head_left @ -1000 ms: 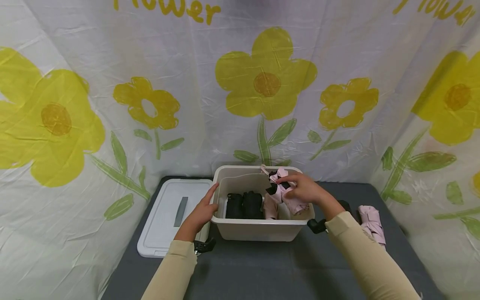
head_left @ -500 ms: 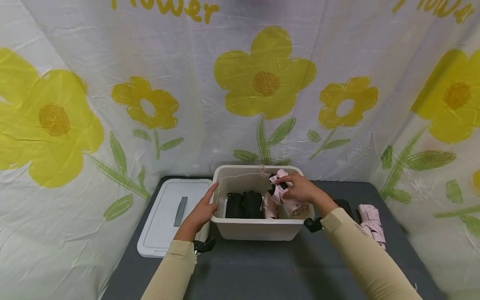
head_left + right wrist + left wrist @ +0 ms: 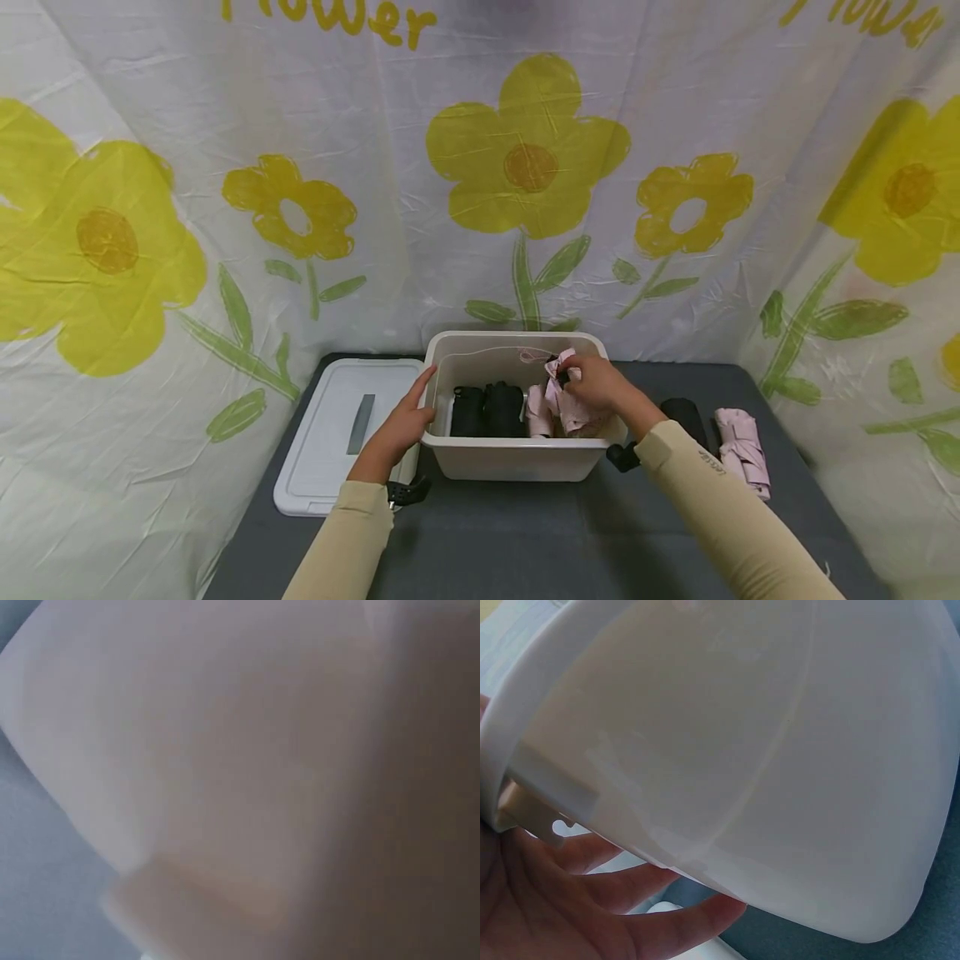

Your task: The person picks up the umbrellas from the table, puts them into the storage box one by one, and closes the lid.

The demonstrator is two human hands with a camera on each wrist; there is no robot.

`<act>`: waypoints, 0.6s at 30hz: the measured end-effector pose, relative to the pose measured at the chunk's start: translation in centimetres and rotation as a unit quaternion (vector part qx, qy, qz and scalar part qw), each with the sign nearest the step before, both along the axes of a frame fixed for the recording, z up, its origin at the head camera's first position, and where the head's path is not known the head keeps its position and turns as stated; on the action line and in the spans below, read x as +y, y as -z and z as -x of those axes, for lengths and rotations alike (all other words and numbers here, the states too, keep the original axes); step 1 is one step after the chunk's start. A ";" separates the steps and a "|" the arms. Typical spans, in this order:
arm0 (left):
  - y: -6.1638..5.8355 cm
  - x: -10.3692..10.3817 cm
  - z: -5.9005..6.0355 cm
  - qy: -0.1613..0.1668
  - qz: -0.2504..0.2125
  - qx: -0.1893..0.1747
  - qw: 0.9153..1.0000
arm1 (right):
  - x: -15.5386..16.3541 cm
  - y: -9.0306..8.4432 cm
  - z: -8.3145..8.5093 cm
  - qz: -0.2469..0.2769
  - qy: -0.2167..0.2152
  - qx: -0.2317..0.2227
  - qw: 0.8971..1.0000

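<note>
Lid: white, flat on the counter, left of the bin.
Left hand: fingers straight, pressed against the bin's left wall.
Bin: beige; two black folded umbrellas inside, left part.
Right hand: grip curled round a pink folded umbrella inside the bin's right part.
Far right: another pink umbrella on the counter.
</note>
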State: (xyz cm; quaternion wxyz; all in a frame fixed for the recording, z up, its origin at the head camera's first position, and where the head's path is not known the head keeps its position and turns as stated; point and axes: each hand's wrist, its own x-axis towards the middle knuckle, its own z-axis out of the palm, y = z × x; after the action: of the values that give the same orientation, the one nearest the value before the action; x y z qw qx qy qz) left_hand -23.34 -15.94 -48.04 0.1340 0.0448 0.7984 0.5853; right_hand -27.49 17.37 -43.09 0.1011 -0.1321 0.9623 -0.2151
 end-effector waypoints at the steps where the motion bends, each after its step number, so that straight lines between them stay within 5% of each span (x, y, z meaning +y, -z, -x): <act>1: 0.5 -0.1 0.3 -0.002 0.000 0.001 1.000 | 0.0 -0.1 -0.1 -0.003 0.005 -0.002 1.000; 7: 2.7 -0.2 1.4 -0.012 0.008 0.002 1.000 | 0.4 -0.8 -0.5 0.017 0.016 -0.044 0.999; 18: 2.5 -0.2 1.3 -0.012 0.007 -0.002 1.000 | 1.1 -1.0 -0.9 0.043 -0.001 -0.029 0.999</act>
State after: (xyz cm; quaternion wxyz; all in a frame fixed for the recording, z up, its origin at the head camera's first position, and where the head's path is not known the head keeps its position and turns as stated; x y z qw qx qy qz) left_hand -24.61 -16.17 -50.58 0.1290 0.0325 0.8024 0.5818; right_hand -26.55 18.44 -42.07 0.1235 -0.1314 0.9487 -0.2596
